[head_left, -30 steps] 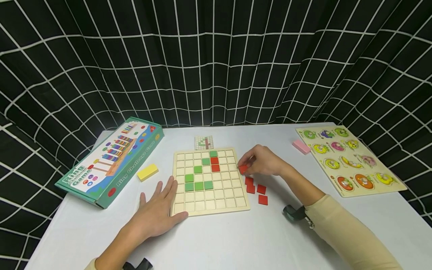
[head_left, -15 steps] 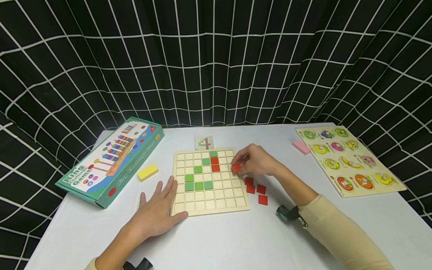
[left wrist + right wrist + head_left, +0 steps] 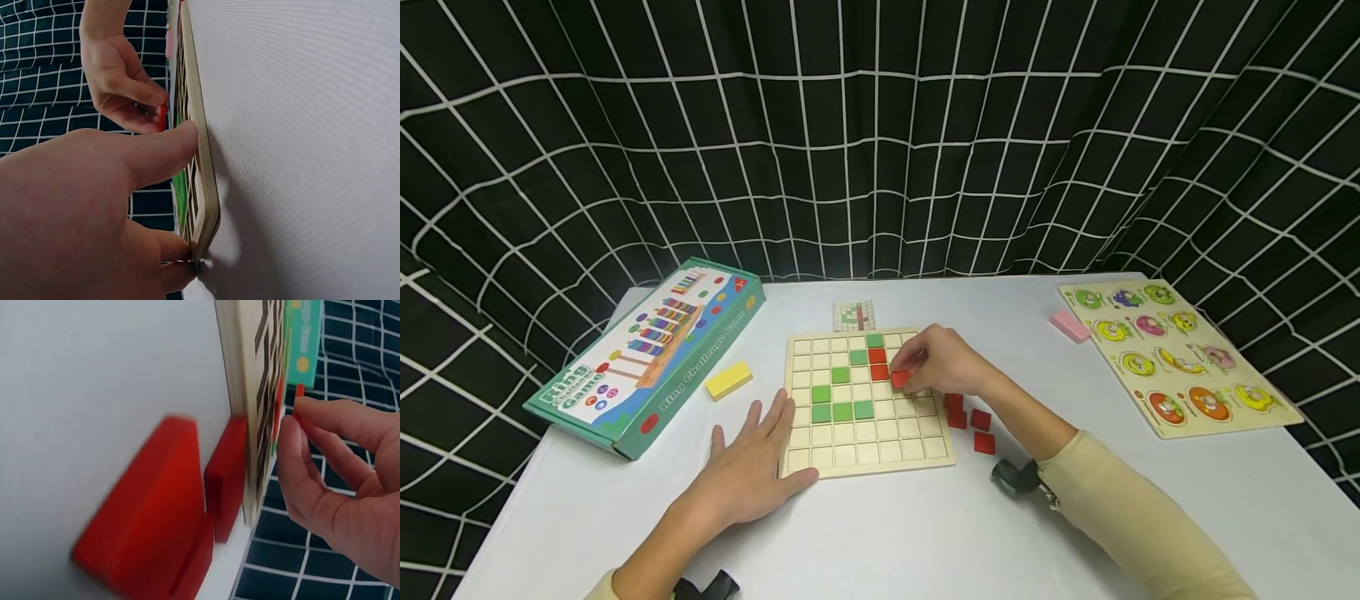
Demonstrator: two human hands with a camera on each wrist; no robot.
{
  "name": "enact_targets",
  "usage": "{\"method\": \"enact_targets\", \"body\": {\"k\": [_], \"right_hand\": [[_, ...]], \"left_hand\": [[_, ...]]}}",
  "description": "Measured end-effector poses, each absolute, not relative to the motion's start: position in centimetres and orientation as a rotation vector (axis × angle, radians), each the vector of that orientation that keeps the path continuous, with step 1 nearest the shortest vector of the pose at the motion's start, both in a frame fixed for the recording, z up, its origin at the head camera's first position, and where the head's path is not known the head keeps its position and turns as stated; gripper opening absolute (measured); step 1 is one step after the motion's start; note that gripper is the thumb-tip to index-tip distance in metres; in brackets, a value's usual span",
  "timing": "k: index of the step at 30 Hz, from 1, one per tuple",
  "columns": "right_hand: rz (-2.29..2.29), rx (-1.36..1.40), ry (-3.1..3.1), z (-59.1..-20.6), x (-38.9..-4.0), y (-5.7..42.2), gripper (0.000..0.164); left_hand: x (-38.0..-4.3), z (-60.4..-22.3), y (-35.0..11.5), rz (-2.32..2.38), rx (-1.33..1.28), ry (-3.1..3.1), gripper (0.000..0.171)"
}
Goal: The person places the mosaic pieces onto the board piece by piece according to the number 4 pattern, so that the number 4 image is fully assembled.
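My right hand [image 3: 943, 360] pinches a red square tile [image 3: 899, 379] between thumb and fingers, above the right half of a wooden grid board [image 3: 868, 457]. In the right wrist view the tile [image 3: 300, 391] stands edge-on at the fingertips, apart from the board. My left hand [image 3: 751, 471] rests along the board's left edge and near corner with its fingers spread; the left wrist view has its thumb [image 3: 165, 150] on the board's rim. Several green tiles [image 3: 842, 411] sit in the cells. Two red tiles [image 3: 877, 364] lie in one column below the top green tile.
Several loose red tiles [image 3: 983, 442] lie right of the board. Behind it is a small pattern card [image 3: 853, 317]. A yellow block [image 3: 728, 382] and a green game box [image 3: 647, 358] are at left; a pink block [image 3: 1070, 327] and a fruit puzzle board [image 3: 1176, 358] at right.
My right hand has carried the red tile leftward from the board's right edge to over the cells beside the placed red tiles. The left hand stays where it was.
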State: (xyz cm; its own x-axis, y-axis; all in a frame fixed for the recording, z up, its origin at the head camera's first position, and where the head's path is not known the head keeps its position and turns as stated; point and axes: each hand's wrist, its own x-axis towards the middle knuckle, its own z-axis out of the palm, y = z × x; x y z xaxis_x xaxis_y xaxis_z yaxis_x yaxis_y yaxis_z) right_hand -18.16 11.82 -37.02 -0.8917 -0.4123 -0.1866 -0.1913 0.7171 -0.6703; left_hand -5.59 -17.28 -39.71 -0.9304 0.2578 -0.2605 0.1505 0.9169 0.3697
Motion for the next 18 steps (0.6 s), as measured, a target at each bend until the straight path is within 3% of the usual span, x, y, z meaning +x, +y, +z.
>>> {"method": "enact_targets", "body": {"k": [18], "right_hand": [[-0.962,-0.5,2.562,-37.4,-18.0,9.6,0.025]], "left_hand": [[-5.6,-39.7,-17.3,0.502,0.304,2.773,0.098]]}}
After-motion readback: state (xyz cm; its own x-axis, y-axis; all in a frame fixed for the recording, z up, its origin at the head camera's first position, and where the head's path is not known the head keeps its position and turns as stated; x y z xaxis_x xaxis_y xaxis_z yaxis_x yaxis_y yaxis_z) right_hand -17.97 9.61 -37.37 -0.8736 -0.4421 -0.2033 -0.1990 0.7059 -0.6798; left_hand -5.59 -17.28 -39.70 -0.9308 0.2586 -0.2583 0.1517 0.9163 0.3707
